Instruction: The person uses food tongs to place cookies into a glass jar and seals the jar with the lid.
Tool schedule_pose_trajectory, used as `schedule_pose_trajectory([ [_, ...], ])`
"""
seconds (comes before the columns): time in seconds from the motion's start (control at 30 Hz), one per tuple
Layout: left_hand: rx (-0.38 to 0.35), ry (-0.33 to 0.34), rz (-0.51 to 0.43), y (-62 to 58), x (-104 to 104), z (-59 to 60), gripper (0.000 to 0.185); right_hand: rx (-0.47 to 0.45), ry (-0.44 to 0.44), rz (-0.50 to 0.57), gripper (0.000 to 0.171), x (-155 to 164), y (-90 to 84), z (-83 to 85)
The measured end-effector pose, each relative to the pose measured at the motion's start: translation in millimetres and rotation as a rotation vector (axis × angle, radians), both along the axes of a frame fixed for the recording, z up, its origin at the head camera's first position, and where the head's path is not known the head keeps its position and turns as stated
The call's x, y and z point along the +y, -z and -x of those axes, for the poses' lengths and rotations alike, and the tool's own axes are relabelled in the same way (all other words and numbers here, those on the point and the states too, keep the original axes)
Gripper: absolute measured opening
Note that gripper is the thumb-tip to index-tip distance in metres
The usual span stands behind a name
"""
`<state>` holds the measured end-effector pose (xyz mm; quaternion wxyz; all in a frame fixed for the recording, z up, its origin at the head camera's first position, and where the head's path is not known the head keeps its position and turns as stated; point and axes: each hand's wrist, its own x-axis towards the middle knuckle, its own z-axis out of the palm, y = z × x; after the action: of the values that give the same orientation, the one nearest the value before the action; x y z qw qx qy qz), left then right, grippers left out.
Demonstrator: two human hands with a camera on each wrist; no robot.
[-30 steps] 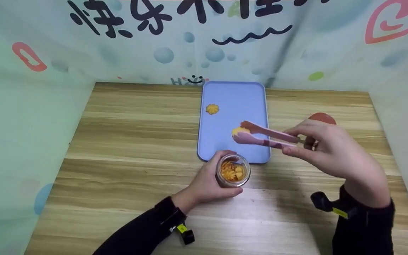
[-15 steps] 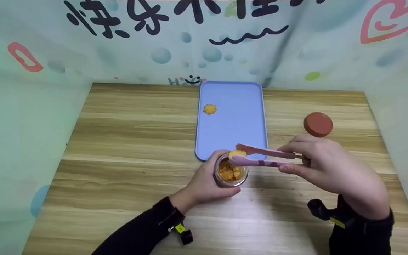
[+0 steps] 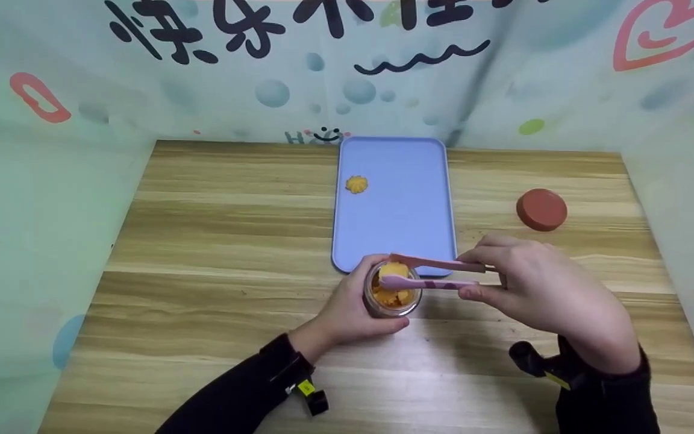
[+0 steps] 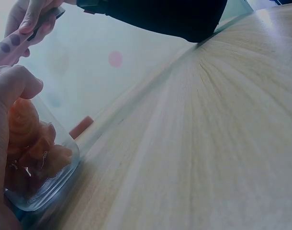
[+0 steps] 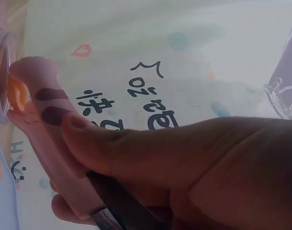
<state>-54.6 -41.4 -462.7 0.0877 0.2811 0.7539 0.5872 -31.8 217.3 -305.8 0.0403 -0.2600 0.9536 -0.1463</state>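
My left hand (image 3: 347, 312) grips a clear glass jar (image 3: 396, 314), mouth up, at the near edge of a blue tray. Flower-shaped cookies (image 4: 33, 143) fill part of the jar in the left wrist view. With thumb and fingers my right hand (image 3: 540, 286) holds pink tongs (image 3: 440, 284). Between the tong tips is a cookie (image 3: 394, 269), over the jar's mouth; the right wrist view has this cookie (image 5: 16, 93) right at the jar rim (image 5: 6, 72). Another cookie (image 3: 356, 184) lies on the left side of the blue tray (image 3: 401, 205).
A round red lid (image 3: 541, 209) lies on the wooden table (image 3: 232, 241), right of the tray and just beyond my right hand. Printed cloth (image 3: 299, 114) hangs behind the table and at both sides. A few crumbs dot the wood.
The tongs, with the cookie between their tips, have come from above the tray toward me and left, over the jar's mouth. The red lid has come into full view. My left hand keeps its hold.
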Motion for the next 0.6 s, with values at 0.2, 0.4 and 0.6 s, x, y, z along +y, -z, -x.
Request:
schedule_pose_trajectory([
  [0.2, 0.004, 0.006, -0.018, -5.0, -0.8, -0.9, 0.087, -0.005, 0.021, 0.001, 0.032, 0.0, -2.9, -2.4],
  [0.4, 0.022, 0.007, -0.034, -4.4, 0.3, -0.5, 0.086, 0.021, 0.006, 0.002, 0.024, 5.5, -7.5, -7.8],
  [0.6, 0.038, 0.017, -0.045, -5.0, 0.4, 0.0, 0.086, 0.051, -0.014, -0.001, 0.02, 8.1, -10.8, -11.8],
])
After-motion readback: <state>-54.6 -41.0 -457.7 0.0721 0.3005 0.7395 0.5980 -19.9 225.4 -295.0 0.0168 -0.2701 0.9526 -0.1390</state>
